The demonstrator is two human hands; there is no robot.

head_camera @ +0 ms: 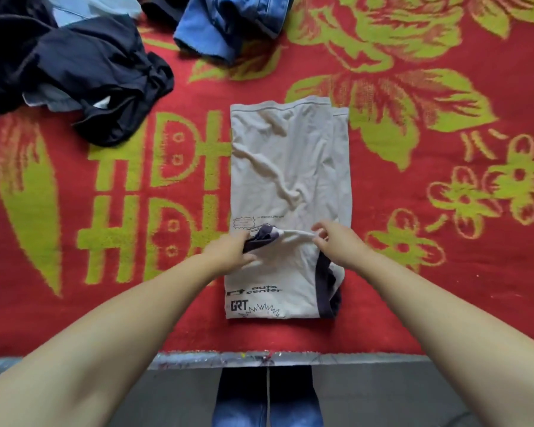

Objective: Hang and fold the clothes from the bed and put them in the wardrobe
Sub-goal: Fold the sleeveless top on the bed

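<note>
My left hand [233, 251] pinches the dark collar and my right hand [329, 238] pinches the fold of the beige T-shirt [290, 167], which looks light, limp and best lifted by its folded edges.

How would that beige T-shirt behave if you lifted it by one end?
The beige T-shirt would probably droop and unfold: its cloth lies wrinkled and bunches where the left hand and right hand pinch it. It looks thin, so likely light. On the fuzzy red blanket it might drag rather than slide.
</note>
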